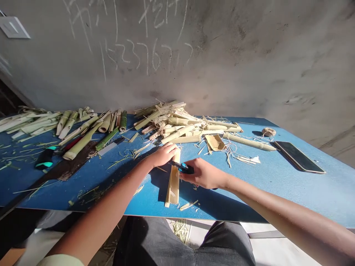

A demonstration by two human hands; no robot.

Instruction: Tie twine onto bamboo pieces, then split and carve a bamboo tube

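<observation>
A split bamboo piece (173,186) lies lengthwise on the blue table in front of me, its hollow side up. My left hand (164,154) is closed on the far end of it, fingers pressing it down. In my right hand (203,173) is a black-and-blue utility knife (185,168), gripped in a fist. The knife's thin dark front end reaches left across the bamboo, close to my left fingers. Whether its edge bites into the bamboo I cannot tell. Small shavings (189,205) lie beside the near end.
A heap of bamboo pieces (177,127) lies behind my hands against the grey wall. To the left are bamboo tubes (80,146), a large dark cleaver (73,164) and a black-and-teal object (46,158). A phone (299,157) and a twine roll (268,132) are at right.
</observation>
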